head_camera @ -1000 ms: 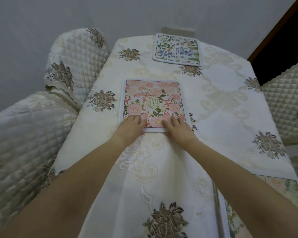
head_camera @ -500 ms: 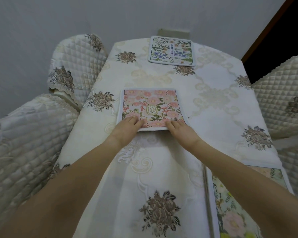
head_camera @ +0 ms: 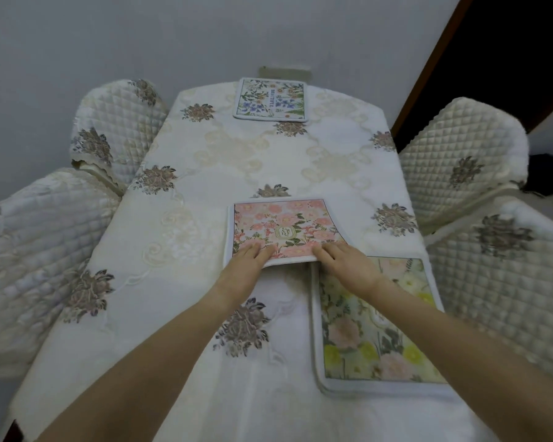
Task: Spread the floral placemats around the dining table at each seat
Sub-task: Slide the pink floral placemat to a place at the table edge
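From the head camera: the pink placemat (head_camera: 284,229) has slid back toward the person. A second ago it lay near the middle of the table, up the frame; now it sits lower, and its near right corner overlaps the top of the green and yellow placemat (head_camera: 377,327) at the lower right. It seems the pink mat is being pulled to a seat on a side — it is not in its final spot yet, I think.

The left hand (head_camera: 253,256) lies flat on the mat's near edge, fingers straight and a little spread, pressing down. The right hand (head_camera: 348,260) does the same at the near right corner. Neither hand pinches anything.

A blue-flowered placemat (head_camera: 271,99) already lies at the far end, top middle of the frame, on the white tablecloth (head_camera: 179,250).
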`<state>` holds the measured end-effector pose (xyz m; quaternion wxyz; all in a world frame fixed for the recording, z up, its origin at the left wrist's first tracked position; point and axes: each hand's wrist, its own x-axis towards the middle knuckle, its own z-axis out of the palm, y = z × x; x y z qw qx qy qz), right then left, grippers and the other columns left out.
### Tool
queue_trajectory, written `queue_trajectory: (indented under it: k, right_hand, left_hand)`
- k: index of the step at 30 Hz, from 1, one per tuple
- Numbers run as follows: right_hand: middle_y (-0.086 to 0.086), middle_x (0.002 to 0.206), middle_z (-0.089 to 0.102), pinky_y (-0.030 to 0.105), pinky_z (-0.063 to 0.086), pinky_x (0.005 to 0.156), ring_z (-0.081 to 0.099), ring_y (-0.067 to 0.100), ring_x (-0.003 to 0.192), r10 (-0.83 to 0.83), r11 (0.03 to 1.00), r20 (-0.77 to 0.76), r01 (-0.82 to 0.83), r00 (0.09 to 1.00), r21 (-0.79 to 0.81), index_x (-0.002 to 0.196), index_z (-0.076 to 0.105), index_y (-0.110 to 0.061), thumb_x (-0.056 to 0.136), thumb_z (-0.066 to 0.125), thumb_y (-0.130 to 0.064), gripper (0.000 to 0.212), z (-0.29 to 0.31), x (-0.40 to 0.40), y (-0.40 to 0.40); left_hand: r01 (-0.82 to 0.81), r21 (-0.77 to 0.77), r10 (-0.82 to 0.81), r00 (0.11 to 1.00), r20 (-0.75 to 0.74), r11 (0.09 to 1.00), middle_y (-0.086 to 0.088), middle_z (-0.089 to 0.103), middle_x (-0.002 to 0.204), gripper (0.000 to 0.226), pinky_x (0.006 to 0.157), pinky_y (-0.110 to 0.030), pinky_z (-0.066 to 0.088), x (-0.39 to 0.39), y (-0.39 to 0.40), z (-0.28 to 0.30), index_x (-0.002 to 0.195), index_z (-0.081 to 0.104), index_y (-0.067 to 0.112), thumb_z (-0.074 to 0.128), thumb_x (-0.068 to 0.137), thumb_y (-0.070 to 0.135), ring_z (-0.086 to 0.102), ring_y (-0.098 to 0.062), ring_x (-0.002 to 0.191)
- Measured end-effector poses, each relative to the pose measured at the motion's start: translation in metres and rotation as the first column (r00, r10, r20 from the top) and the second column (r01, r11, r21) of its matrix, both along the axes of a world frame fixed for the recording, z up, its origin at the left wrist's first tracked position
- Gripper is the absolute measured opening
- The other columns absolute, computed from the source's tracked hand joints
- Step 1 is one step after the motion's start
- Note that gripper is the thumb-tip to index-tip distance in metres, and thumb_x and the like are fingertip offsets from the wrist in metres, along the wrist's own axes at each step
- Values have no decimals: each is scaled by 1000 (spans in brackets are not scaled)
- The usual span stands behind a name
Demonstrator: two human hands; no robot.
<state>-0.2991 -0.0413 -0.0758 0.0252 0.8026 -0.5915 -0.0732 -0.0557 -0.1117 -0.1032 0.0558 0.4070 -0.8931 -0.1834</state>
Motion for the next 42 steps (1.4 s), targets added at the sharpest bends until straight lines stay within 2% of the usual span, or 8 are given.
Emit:
queue_trajectory:
  k: [4, 10, 16, 20, 28, 31, 37, 42]
  right_hand:
    - [29, 136, 47, 46, 41, 100, 48, 43, 123, -43, 998, 27, 42, 999, 41, 138, 37, 3, 65, 61, 19, 78, 13, -28, 57]
    - [25, 102, 68, 42, 57, 71, 68, 39, 87, -75, 997, -13, 76, 997, 19, 114, 61, 4, 35, 82, 13, 82, 6, -68, 126]
    - [22, 102, 69, 45, 58, 73, 69, 38, 86, -95, 994, -10, 95, 995, 59, 118, 57, 3, 29, 88, 5, 94, -11, -96, 188]
    - [22, 103, 69, 46, 58, 74, 68, 38, 88, -121, 990, 6, 120, 993, 77, 118, 56, 1, 38, 87, 6, 86, -28, -109, 218]
    - [17, 97, 71, 38, 59, 70, 70, 33, 87, -129, 991, 11, 128, 992, 44, 108, 65, -4, 26, 87, 5, 85, -49, -117, 254]
    - [20, 99, 70, 42, 59, 70, 69, 37, 90, -161, 983, -3, 161, 987, 88, 110, 65, -3, 22, 84, 9, 91, -57, -117, 263]
    - [28, 125, 59, 54, 51, 89, 55, 47, 115, -178, 966, 64, 162, 982, 200, 131, 50, 0, 50, 68, 24, 86, -67, -116, 271]
    - [21, 118, 65, 48, 56, 81, 62, 41, 108, -165, 968, 50, 152, 985, 202, 123, 57, -5, 57, 82, 0, 71, -67, -117, 273]
  left_hand:
    - [38, -31, -38, 999, -8, 999, -14, 22, 154, 94, 117, -37, 18, -35, 42, 0, 147, 19, 21, 47, 69, -24, 16, -29, 143]
    - [48, -1, -48, 999, -16, 999, -15, 22, 155, 70, 117, -37, 17, -75, 98, -13, 146, 23, 26, 36, 89, -11, 17, -30, 143]
    - [120, -15, -118, 988, 95, 993, -17, 20, 155, 80, 116, -41, 23, -102, 154, -16, 147, 16, 25, 40, 83, -16, 19, -33, 142]
    - [162, 0, -160, 975, 154, 987, -18, 21, 154, 88, 113, -41, 28, -115, 180, -21, 148, 15, 24, 41, 77, -21, 22, -35, 141]
    - [201, 27, -201, 951, 236, 979, -16, 22, 154, 68, 113, -40, 27, -125, 207, -30, 147, 17, 24, 44, 90, -1, 20, -32, 142]
    - [234, 42, -236, 930, 282, 971, -15, 23, 154, 63, 113, -39, 26, -123, 210, -34, 147, 16, 26, 50, 94, 20, 22, -31, 141]
    - [249, 81, -262, 904, 338, 965, -12, 13, 157, 75, 114, -39, 23, -115, 214, -36, 146, 19, 27, 60, 85, 40, 18, -29, 143]
    - [247, 99, -266, 897, 353, 964, -11, 6, 159, 75, 117, -39, 18, -112, 216, -38, 146, 17, 26, 61, 87, 36, 8, -27, 146]
